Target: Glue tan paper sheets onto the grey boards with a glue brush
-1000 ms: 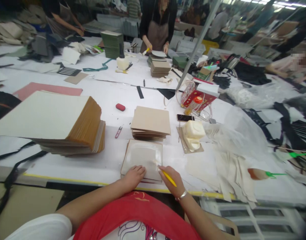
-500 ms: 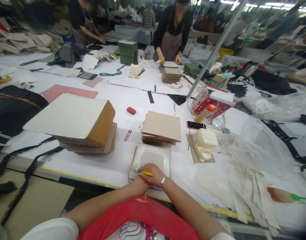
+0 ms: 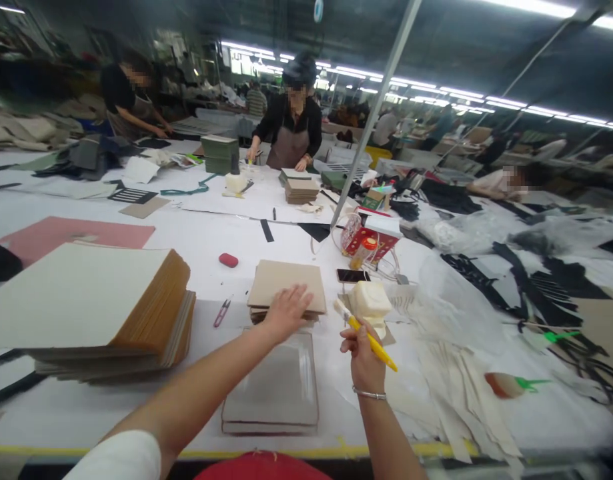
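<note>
The right hand I follow from afar grasps a yellow brush, handle slanting down toward the wrist, bristles up and away from the palm, a hold that I judge keeps them clear of skin and boards. The left hand, fingers spread and grasping nothing, lies over the top sheet of a stack of tan boards, perhaps to steady or feel for it.

Directly below, nearest the wearer, sits a coated board, pale streaks shining along its right side; I take its place there as chosen for easy reach. A cream container stands just beyond the brush, likely parked for the right hand. A taller stack of boards fills the left, and a co-worker stands across the table.

I cannot see beneath the left palm, so contact is uncertain. The left forearm covers a corner of the coated board, the container's opening is indistinct, and the frame crops the taller stack.
</note>
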A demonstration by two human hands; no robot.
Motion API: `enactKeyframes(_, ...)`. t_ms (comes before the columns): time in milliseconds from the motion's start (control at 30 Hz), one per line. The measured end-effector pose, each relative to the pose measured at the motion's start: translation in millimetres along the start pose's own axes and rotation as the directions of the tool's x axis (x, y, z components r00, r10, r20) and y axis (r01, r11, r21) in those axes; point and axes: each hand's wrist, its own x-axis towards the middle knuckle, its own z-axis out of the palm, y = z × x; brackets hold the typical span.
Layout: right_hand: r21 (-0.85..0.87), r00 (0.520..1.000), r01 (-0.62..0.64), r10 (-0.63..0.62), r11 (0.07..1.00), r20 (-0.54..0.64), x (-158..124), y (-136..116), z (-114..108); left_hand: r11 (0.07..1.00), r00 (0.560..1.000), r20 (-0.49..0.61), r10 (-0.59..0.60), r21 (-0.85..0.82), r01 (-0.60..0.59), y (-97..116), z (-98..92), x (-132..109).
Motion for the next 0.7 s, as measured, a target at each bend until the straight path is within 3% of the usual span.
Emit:
enactKeyframes(67,-0.053,0.999,-0.006,0.004,0.999,-0.049,-0.6,-3.1,-7.2,0.999,0.993,0.105,-0.051,0.023,0.049,-8.6,-0.9,24.1)
enactKeyframes(133,-0.094,0.998,-0.021,0.015,0.995,-0.064,-3.7,-0.3,-11.8,0.999,0.984,0.174,-0.035,0.039,0.029,-15.4,1.2,32.1)
enactKeyframes(333,-0.165,0.997,-0.039,0.028,0.986,-0.066,-9.5,19.8,-16.6,0.999,0.966,0.257,0.013,0.04,-0.024,-21.5,-8.9,18.2)
enactKeyframes(400,-0.207,1.0,-0.007,0.002,0.978,-0.023,-8.1,23.1,-11.9,1.0,0.978,0.207,0.004,0.02,-0.009,-20.0,-17.4,13.1)
enactKeyframes(500,-0.319,0.995,0.079,-0.057,0.944,0.079,-4.2,24.6,3.6,0.992,0.989,-0.087,-0.118,-0.064,0.112,-19.8,-30.9,1.9)
enactKeyframes(533,-0.373,0.991,0.105,-0.065,0.922,0.117,-3.1,24.8,10.5,0.977,0.959,-0.208,-0.191,-0.132,0.166,-20.9,-35.6,-3.8)
enactKeyframes(600,-0.478,0.978,0.155,-0.066,0.865,0.198,-3.4,24.7,25.7,0.906,0.841,-0.382,-0.382,-0.334,0.26,-22.7,-46.2,-19.8)
enactKeyframes(633,-0.519,0.97,0.179,-0.061,0.836,0.237,-5.6,24.3,33.1,0.841,0.766,-0.414,-0.492,-0.452,0.296,-22.1,-52.2,-30.2)
enactKeyframes(700,-0.578,0.952,0.226,-0.052,0.784,0.302,-12.7,23.6,46.0,0.655,0.616,-0.373,-0.694,-0.681,0.326,-15.4,-63.8,-53.7)
